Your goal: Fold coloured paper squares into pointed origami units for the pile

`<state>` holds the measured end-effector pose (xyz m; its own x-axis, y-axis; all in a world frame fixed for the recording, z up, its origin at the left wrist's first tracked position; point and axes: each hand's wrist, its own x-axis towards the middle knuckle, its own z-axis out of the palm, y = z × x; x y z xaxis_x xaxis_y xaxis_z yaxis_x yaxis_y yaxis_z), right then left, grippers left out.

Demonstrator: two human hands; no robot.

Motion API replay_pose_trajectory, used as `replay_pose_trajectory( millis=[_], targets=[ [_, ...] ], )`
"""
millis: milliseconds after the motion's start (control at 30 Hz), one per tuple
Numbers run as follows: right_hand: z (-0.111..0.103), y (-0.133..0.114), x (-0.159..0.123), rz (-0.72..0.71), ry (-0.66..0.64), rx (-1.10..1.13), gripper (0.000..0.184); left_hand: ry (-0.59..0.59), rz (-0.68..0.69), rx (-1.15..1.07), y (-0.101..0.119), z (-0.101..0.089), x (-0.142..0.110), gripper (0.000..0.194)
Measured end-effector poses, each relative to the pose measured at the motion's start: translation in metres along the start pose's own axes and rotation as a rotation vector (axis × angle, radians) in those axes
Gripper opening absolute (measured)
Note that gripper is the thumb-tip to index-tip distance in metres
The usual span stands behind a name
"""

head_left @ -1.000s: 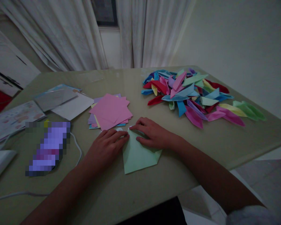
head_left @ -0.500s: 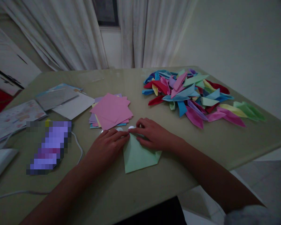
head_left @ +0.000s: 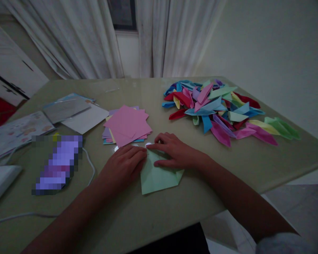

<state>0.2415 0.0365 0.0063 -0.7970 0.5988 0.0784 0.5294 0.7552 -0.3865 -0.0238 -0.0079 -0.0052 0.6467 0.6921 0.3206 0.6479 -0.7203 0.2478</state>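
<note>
A light green sheet of origami paper (head_left: 161, 180) lies partly folded on the table in front of me, with a small fold at its right corner. My left hand (head_left: 124, 160) rests at its upper left edge, fingers held together with their tips on the paper's top. From the other side, my right hand (head_left: 172, 151) presses on the paper, its index finger reaching to the left fingertips and its thumb lying lower on the sheet. The top of the paper is hidden beneath both hands. Small white round pieces (head_left: 148, 145) show just beyond the fingers.
Behind my hands sits a stack of coloured square paper (head_left: 128, 123), pink on top. Many folded paper pieces (head_left: 212, 102) are heaped at the back right. To the left lie a blurred-out purple-screened device (head_left: 59, 162), a white cable (head_left: 91, 162), and flat packets (head_left: 21, 132).
The view has shifted slightly. Both hands stay on the green paper in almost the same pose, with only a small shift of the left fingers.
</note>
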Motion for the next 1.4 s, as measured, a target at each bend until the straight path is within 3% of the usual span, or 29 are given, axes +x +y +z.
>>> replay_pose_trajectory(
  millis=[167,367,500,567,733,833,900,1033,1133,1233,1333,1400],
  targets=[
    [-0.004,0.004,-0.002,0.016,-0.005,0.010,0.065,0.045,-0.052,-0.078,-0.003,0.014,-0.001,0.027],
    [-0.007,0.009,-0.003,0.239,0.204,-0.013,0.062,0.065,-0.076,-0.086,-0.002,0.018,-0.001,0.022],
    [-0.014,0.017,-0.008,0.453,0.161,0.090,0.050,0.064,-0.098,-0.115,-0.003,0.020,-0.002,0.018],
    [-0.017,0.020,-0.010,0.468,0.125,0.196,0.046,0.059,-0.132,-0.149,-0.002,0.021,-0.003,0.018],
    [-0.017,0.017,-0.006,0.276,0.191,0.586,0.046,0.127,-0.380,-0.383,0.004,0.016,-0.001,0.046],
    [-0.015,0.010,-0.002,0.228,0.283,0.794,0.049,0.137,-0.544,-0.543,0.007,0.007,0.003,0.036],
    [-0.014,0.008,0.000,0.245,0.360,0.905,0.051,0.199,-0.627,-0.674,0.005,0.001,0.006,0.028],
    [-0.011,0.016,0.002,0.348,0.500,1.064,0.056,0.461,-0.792,-0.913,-0.001,-0.004,0.010,0.027],
    [-0.005,0.024,0.003,0.461,0.511,1.088,0.071,0.515,-0.880,-1.050,-0.004,-0.002,0.012,0.035],
    [0.001,0.028,0.004,0.535,0.492,1.071,0.080,0.484,-0.888,-1.150,-0.002,0.004,0.011,0.038],
    [0.003,0.031,0.004,0.526,0.497,1.096,0.068,0.459,-0.839,-1.159,0.001,0.006,0.009,0.040],
    [0.001,0.031,0.003,0.496,0.490,1.110,0.059,0.518,-0.749,-1.101,0.002,0.004,0.007,0.042]
  ],
)
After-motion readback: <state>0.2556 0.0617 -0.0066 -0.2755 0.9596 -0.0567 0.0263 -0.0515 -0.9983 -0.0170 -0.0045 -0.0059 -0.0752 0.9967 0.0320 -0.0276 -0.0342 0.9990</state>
